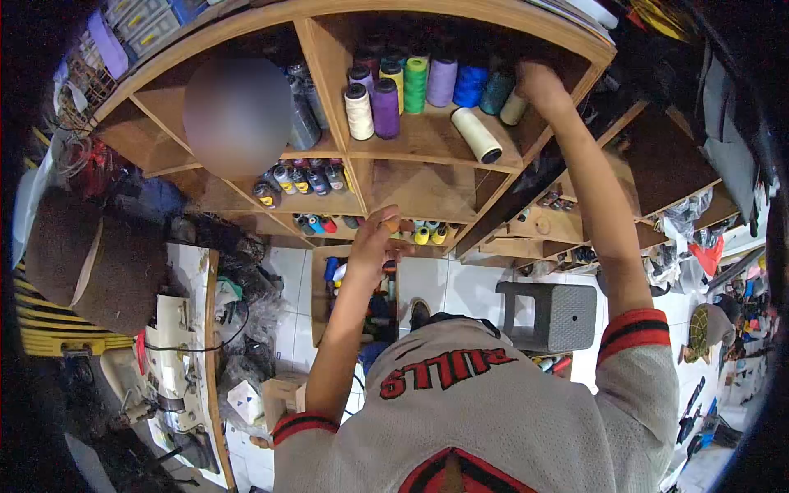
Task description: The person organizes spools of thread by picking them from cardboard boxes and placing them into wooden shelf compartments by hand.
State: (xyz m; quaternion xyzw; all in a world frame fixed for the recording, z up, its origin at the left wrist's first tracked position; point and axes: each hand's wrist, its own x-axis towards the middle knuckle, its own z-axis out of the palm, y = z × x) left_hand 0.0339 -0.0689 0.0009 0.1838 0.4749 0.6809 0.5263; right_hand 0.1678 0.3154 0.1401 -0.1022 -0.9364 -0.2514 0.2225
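fingers of my left hand (374, 244) are hanging apart, apparently empty, nearer me than the cream cone (473, 133) lying on the shelf (426, 138). behind that cone, to its right, my right hand (540, 90) is touching an olive cone (514, 110); from afar i'm not managing to tell whether it's clamped. careless dragging could be rolling the cream cone off, or toppling the teal cone (496, 92) behind it.

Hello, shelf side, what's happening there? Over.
Right hand at tan spool, grip unclear. Left hand loosely open, lower down. Cream spool on its side close by.

Wooden shelf (322, 74), matt thread spools (416, 86), smooth floor tiles (288, 271)
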